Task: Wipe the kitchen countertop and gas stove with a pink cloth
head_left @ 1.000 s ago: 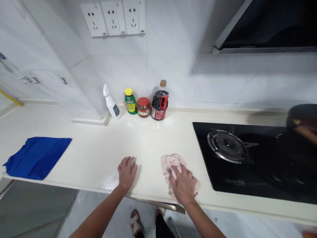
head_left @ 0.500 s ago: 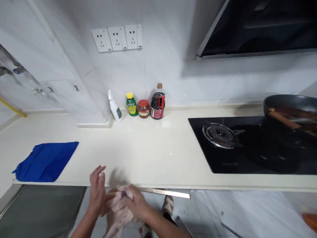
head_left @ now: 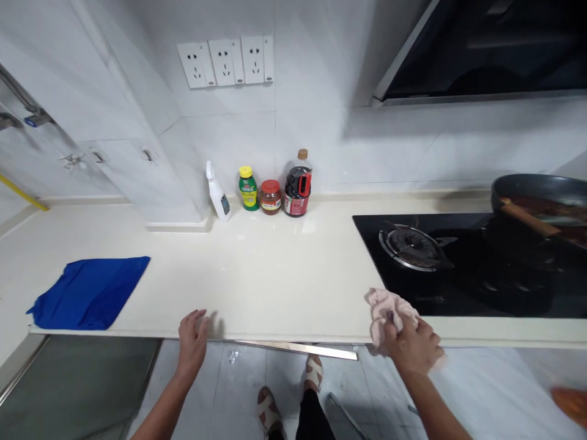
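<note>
one long cream-white counter (head_left: 275, 275) runs across the view, with a black glass gas cooktop (head_left: 472, 272) set into its right-hand part, below a dark, metal-edged range hood (head_left: 495, 49). a wide black wok (head_left: 501, 198) stands at the cooktop's far right, and a flat royal-blue cloth (head_left: 92, 292) lies near the counter's front edge on the left. the crumpled pale pink cloth (head_left: 381, 308) is at the front edge by the cooktop's near left corner, its lower part reaching past the edge. the right hand (head_left: 415, 347) grips it, bunched under fingers and thumb; the left hand (head_left: 193, 336), well apart, has its fingers loosely spread and holds nothing; whether it touches the counter i cannot tell.

the step in hand looks like wiping the counter; the next move would seem to call for steady pressure along that edge, with no loose fold trailing.

against the wall stand a dark bottle with a red handle (head_left: 296, 194), a white plastic spray bottle (head_left: 219, 194), a green bottle with a yellow cap (head_left: 248, 190) and a squat red-lidded jar (head_left: 270, 198). all carry labels, but the print is too small to read, as is the faint lettering on the cooktop.
</note>
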### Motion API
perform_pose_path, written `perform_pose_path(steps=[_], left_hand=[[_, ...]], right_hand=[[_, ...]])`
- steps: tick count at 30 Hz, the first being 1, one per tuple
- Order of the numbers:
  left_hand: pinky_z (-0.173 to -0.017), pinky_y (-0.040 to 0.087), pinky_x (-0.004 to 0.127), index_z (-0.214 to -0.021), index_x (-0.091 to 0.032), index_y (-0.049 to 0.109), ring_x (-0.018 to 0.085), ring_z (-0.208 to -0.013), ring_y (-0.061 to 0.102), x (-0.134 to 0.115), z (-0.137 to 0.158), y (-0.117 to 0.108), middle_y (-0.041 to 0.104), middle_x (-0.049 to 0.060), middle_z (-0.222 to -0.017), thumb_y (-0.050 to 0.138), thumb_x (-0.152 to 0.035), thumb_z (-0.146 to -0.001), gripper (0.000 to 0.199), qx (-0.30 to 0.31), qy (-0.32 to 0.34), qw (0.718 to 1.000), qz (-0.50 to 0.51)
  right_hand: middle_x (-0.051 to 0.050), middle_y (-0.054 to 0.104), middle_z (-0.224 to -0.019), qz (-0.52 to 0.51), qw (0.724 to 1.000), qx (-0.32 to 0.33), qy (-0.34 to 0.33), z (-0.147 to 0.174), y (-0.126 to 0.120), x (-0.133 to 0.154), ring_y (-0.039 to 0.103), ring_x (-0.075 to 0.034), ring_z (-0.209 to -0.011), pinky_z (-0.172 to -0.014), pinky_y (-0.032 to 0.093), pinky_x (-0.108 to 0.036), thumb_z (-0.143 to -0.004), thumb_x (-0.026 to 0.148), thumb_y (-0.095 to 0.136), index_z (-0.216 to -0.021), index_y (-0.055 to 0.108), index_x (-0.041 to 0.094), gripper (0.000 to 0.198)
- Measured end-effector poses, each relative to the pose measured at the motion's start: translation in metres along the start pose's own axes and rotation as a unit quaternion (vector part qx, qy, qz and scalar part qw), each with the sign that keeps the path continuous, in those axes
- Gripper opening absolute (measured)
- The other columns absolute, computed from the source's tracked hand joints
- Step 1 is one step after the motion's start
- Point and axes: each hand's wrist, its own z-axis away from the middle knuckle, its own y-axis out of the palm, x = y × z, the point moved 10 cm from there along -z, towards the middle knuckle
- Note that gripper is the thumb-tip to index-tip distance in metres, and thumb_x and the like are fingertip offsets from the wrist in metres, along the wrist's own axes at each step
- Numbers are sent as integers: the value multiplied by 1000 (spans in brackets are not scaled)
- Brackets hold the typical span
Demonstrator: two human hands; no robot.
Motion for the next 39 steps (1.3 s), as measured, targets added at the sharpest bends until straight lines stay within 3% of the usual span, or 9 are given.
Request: perform_pose_path(steps=[7,11,14,17,20,25,30,34,39], left_hand=[[-102,50,48,-115,-23,64,27,-117,59,2,40,-4,64,10,-120,46,-61,-89,49,-11,-24,999,37],[-104,49,49,-116,-22,62,27,-118,60,8,63,-20,65,10,-121,46,-61,-89,50,-7,-55,997,50],[-108,47,50,-117,-21,61,28,-120,59,18,79,-42,64,11,-123,48,-62,-87,52,-17,-90,994,59],[-112,43,50,-118,-22,61,30,-125,56,27,95,-67,63,11,-128,48,-63,-86,54,-39,-117,991,52],[-115,39,51,-120,-23,60,30,-128,53,35,108,-79,62,10,-131,47,-64,-87,55,-45,-141,988,48],[-116,37,52,-119,-21,60,31,-128,52,34,109,-72,61,11,-130,45,-67,-86,59,-41,-156,985,57],[-114,40,50,-118,-20,60,29,-123,55,12,83,-31,63,10,-124,46,-63,-86,55,8,-110,992,68],[-112,41,50,-116,-21,60,28,-124,54,-21,60,11,62,10,-125,48,-60,-87,50,43,-43,994,94],[-112,41,51,-116,-22,60,27,-125,53,-64,45,53,60,10,-126,47,-59,-89,48,82,27,992,95]], right_hand=[[-14,50,-144,-1,956,166,-240,151,19,201,49,-38,-119,-93,39,-52,-88,29,57,-131,62,31,43],[-11,49,-148,-85,845,281,-447,237,21,331,46,-36,-126,-97,39,-54,-89,27,60,-136,56,35,48],[-12,48,-149,-120,764,298,-560,282,11,414,48,-32,-124,-96,41,-53,-90,21,57,-132,56,30,43],[-15,48,-148,-119,730,292,-606,308,6,473,48,-33,-123,-93,43,-53,-90,22,59,-128,58,23,38],[-15,50,-146,-132,714,275,-630,321,0,500,47,-32,-123,-93,42,-53,-94,21,53,-129,56,21,35],[-10,56,-138,-156,728,257,-616,295,-3,453,49,-29,-117,-91,42,-49,-97,25,53,-128,57,28,32],[-7,56,-139,-126,798,240,-539,216,12,331,47,-29,-122,-96,37,-48,-98,28,52,-126,60,34,29],[-10,54,-143,-98,833,231,-494,149,19,226,42,-33,-130,-101,31,-49,-85,37,73,-128,61,34,44],[-11,54,-143,-29,871,222,-437,71,23,112,43,-34,-127,-101,30,-49,-75,28,81,-124,65,31,52]])
